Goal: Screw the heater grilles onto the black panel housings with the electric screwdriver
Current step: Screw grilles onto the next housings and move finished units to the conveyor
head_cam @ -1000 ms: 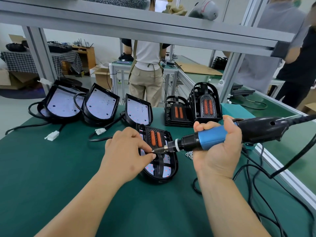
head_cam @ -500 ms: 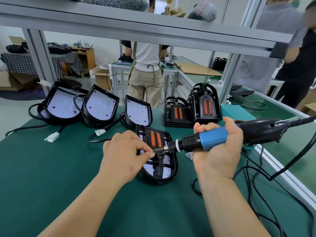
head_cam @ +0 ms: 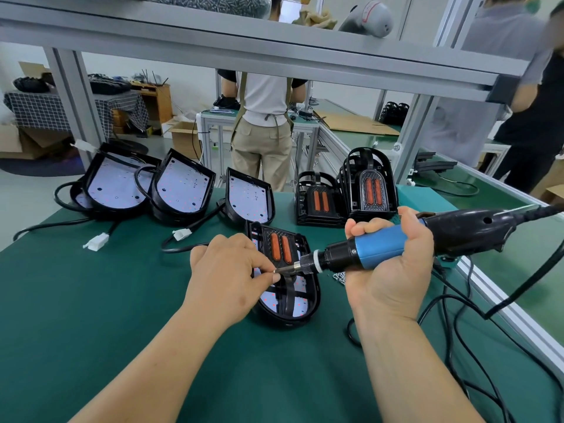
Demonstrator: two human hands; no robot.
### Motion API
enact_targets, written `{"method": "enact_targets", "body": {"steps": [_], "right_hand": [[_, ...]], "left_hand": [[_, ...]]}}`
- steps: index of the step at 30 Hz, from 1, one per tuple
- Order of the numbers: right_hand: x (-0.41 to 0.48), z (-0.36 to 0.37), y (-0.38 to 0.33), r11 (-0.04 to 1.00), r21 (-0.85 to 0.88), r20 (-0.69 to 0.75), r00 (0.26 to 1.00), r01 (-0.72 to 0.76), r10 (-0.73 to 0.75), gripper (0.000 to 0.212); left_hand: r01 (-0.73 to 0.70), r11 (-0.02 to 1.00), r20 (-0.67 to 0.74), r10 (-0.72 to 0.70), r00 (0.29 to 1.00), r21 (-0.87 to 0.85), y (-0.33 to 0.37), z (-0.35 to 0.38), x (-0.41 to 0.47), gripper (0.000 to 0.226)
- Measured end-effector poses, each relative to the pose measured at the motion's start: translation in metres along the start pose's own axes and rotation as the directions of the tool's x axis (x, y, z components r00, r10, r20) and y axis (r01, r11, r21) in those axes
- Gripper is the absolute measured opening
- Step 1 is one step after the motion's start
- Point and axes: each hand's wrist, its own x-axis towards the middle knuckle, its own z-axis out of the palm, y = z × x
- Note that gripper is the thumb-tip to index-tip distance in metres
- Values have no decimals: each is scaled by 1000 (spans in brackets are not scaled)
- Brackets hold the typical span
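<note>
Blue-sleeved electric screwdriver [head_cam: 378, 247] has its long axis running 3 to 9 o'clock and is gripped in the right hand [head_cam: 393, 279]. The left hand [head_cam: 225, 270] pinches the bit tip; a screw there cannot be confirmed. The black panel housing [head_cam: 287, 320] lies below the tip on the worktop [head_cam: 91, 300] and holds one heater grille [head_cam: 279, 248]; the bit likely needs tilting down

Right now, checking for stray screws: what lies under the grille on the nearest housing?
A white, red-dotted board shows through the grille; the left hand hides its left part.

Factory assembly line: green-matted benches [head_cam: 91, 300], aluminium framing [head_cam: 244, 41], standing workers [head_cam: 265, 123].
</note>
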Motion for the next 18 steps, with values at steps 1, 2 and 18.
{"method": "enact_targets", "body": {"steps": [1,2,18], "right_hand": [[2,-1,-1,1000,11,8,1000,10,-11,24],[1,0,-1,999,1,13,999,50,-50,22],[2,-4,11,972,-90,167,965,218,-201,14]], "left_hand": [[-1,1000,-2,1,1000,4,0,1,0,12],[-2,1000,-3,2,1000,7,0,1,0,12],[653,579,625,-292,724,-488,-16,1,-11,84]]}}
